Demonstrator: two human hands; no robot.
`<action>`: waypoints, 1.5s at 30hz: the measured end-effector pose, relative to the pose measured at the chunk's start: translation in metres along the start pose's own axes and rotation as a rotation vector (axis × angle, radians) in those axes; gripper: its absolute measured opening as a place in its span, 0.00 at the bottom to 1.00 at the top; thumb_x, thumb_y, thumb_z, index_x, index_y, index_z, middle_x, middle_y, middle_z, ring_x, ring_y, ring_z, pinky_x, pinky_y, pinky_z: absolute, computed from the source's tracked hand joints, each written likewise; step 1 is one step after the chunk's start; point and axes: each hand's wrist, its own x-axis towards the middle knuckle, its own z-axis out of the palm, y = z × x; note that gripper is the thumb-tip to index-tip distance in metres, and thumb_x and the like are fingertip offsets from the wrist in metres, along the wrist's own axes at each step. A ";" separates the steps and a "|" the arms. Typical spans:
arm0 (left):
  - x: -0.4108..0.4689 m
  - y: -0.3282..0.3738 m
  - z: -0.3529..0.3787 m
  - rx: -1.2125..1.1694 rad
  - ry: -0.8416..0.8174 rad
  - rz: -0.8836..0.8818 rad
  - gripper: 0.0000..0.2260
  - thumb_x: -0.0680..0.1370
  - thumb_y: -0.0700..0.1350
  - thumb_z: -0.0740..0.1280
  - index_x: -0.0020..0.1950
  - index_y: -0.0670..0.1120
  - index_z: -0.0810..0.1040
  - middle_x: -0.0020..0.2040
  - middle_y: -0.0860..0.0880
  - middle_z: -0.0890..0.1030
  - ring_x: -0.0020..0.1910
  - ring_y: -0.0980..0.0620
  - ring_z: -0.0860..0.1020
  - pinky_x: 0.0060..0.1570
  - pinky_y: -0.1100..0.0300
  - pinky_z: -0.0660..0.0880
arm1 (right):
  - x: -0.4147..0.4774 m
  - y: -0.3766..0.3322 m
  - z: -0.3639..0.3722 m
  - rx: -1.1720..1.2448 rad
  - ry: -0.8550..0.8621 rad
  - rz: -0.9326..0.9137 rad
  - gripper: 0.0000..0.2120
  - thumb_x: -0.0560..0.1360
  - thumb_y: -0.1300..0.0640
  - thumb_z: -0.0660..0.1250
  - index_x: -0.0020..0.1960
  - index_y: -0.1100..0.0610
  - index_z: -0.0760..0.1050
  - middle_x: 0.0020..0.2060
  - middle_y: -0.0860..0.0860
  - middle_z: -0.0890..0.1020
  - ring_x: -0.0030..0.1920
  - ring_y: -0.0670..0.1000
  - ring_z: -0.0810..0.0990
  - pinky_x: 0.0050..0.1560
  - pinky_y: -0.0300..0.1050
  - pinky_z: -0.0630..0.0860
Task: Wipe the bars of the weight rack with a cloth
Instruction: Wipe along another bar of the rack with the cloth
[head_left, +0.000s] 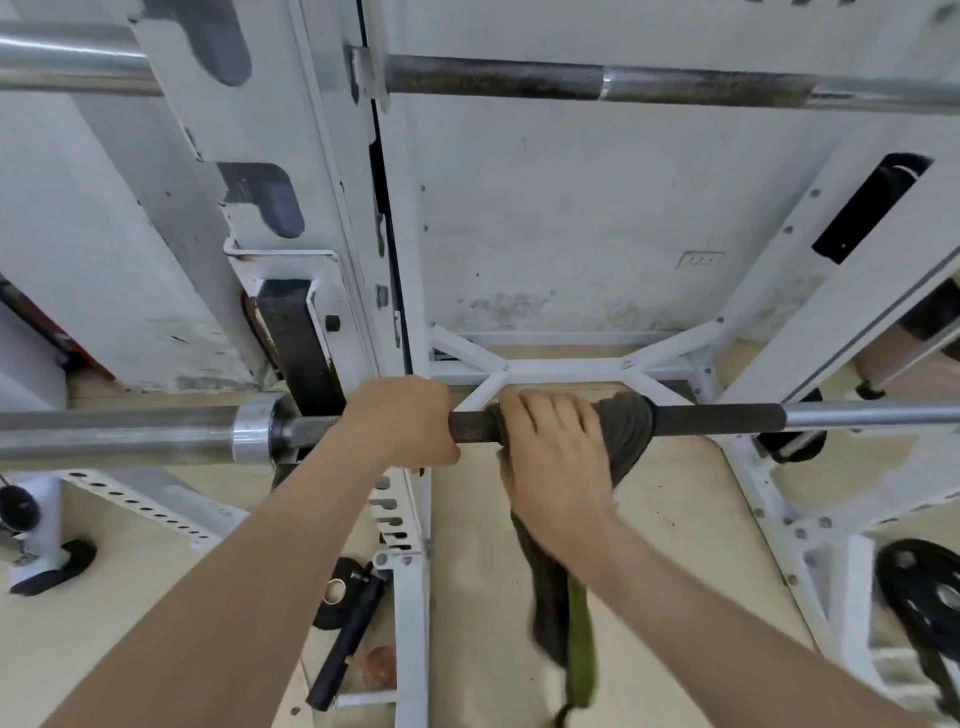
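A barbell bar (717, 419) runs across the view at waist height, resting in the white weight rack (332, 171); its middle part is dark and rusty, its ends bright steel. My left hand (402, 421) grips the bar just right of the left collar. Beside it, my right hand (556, 457) holds a dark grey-green cloth (631, 431) wrapped over the bar. The rest of the cloth hangs down below my wrist. A second, rusty bar (519, 77) lies higher up on the rack.
The rack's white base frame (561, 366) sits on the pale floor by the wall. A black tube and a tape roll (343, 613) lie at the left upright's foot. A black weight plate (924, 603) hangs low on the right.
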 end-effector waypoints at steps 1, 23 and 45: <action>0.000 -0.001 -0.002 -0.027 -0.034 0.004 0.08 0.67 0.53 0.68 0.38 0.49 0.75 0.31 0.53 0.77 0.30 0.53 0.77 0.29 0.63 0.68 | -0.009 -0.004 0.007 -0.030 0.065 0.014 0.15 0.71 0.61 0.64 0.58 0.57 0.75 0.50 0.55 0.79 0.53 0.58 0.77 0.60 0.57 0.72; 0.012 -0.001 0.004 -0.165 -0.158 -0.096 0.09 0.64 0.49 0.69 0.39 0.45 0.78 0.29 0.51 0.75 0.27 0.51 0.74 0.28 0.64 0.66 | 0.005 0.047 -0.001 -0.124 0.026 -0.145 0.17 0.66 0.58 0.74 0.53 0.56 0.75 0.38 0.51 0.78 0.38 0.56 0.78 0.44 0.50 0.75; 0.001 0.007 0.005 -0.029 -0.004 -0.092 0.06 0.68 0.49 0.66 0.40 0.48 0.77 0.31 0.52 0.77 0.29 0.51 0.76 0.34 0.61 0.75 | 0.003 0.139 -0.030 -0.162 -0.260 0.075 0.09 0.69 0.47 0.71 0.43 0.52 0.76 0.33 0.49 0.78 0.35 0.56 0.78 0.38 0.47 0.74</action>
